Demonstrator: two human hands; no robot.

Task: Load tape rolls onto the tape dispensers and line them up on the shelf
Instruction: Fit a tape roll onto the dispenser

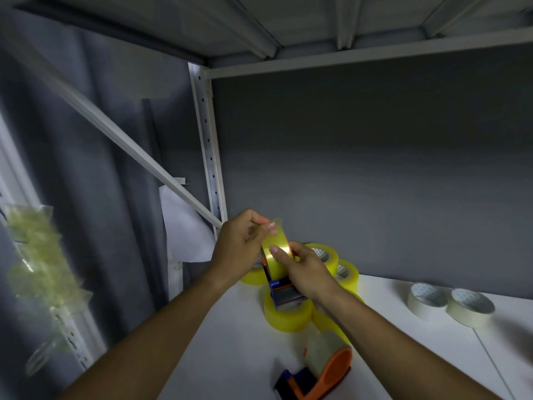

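Observation:
I hold an orange and blue tape dispenser (284, 291) above the white shelf (230, 342), with a yellow tape roll (274, 255) mounted on it. My left hand (240, 248) pinches the loose end of the tape at the roll's top. My right hand (305, 269) grips the dispenser and roll, thumb pressed on the roll's face. Several loose yellow tape rolls (285, 316) lie on the shelf behind and beneath my hands. A second orange dispenser (320, 368), loaded with a pale roll, lies on its side at the shelf's front.
Two white tape rolls (450, 303) lie flat on the shelf to the right. A perforated metal upright (207, 145) and a diagonal brace (129, 142) stand at the left. A strip of crumpled clear tape (43, 269) hangs at far left. Another shelf sits overhead.

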